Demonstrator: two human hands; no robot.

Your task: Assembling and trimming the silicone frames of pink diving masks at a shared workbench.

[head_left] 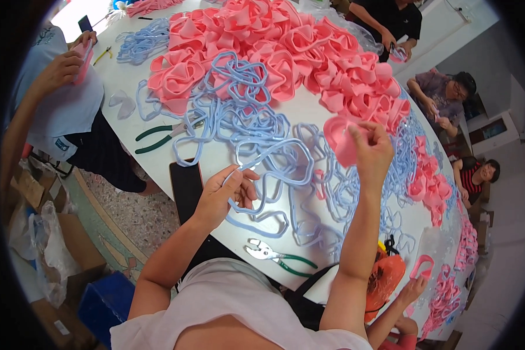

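Head view: my left hand (224, 189) pinches a pale blue loop (274, 166), my right hand (370, 149) pinches a pink strip (339, 139). I note both raised over the white bench (216, 154), just nearer me than the pink pile (280, 52).

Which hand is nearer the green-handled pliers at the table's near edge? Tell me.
Left. The left hand, pinching a light blue strip, is just above the pliers; the right hand, holding a pink piece, is higher and farther right.
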